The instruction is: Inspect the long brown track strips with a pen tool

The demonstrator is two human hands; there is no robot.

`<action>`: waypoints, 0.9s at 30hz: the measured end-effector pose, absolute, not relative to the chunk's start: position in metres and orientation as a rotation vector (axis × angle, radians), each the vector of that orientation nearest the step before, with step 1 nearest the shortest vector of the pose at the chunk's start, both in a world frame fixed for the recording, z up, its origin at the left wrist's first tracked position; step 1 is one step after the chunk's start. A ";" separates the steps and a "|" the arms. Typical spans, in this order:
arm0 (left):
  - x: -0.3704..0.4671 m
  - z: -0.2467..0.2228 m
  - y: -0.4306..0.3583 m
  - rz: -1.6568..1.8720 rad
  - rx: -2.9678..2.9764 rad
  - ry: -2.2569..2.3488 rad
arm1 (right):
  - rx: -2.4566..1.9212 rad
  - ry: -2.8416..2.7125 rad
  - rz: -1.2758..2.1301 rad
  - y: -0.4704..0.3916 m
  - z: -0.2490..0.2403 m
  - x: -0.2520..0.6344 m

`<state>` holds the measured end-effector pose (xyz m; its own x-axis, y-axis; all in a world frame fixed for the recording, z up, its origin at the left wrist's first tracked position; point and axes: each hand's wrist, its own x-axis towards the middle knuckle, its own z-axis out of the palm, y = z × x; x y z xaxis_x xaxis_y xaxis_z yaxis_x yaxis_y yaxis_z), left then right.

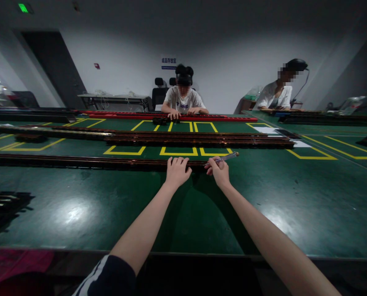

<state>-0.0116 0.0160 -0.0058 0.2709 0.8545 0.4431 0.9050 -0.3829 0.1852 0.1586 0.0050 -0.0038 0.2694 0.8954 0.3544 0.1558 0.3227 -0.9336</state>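
A long, dark, narrow strip (109, 162) lies across the green table and runs off the left of the view. My left hand (177, 173) grips its right-hand part, fingers over the far side and thumb at the near side. Just to the right, my right hand (219, 172) is closed around what looks like a screwdriver (230, 157) with a clear handle. The handle points up and right, while the thin tip meets the strip's right end. My fingers partly hide that end and the contact.
Beyond my hands lies a bundle of long dark strips (198, 139) over yellow marked boxes. More dark strips (6, 205) are at the near left. A red rail (214, 118) lies in front of a person (183, 100) opposite; another person (276, 96) sits at right.
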 end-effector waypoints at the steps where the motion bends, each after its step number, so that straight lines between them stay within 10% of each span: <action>1: -0.012 -0.006 0.016 -0.738 -2.418 -1.681 | -1.143 -1.238 0.691 0.005 -0.004 0.159; 27: -0.011 -0.005 0.014 -0.724 -2.399 -1.681 | -1.142 -1.225 0.706 0.004 -0.003 0.158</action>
<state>-0.0110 0.0145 -0.0049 0.2670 0.8525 0.4494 0.9121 -0.3740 0.1677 0.1585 0.0043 -0.0026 0.2472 0.9036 0.3500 0.1499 0.3212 -0.9351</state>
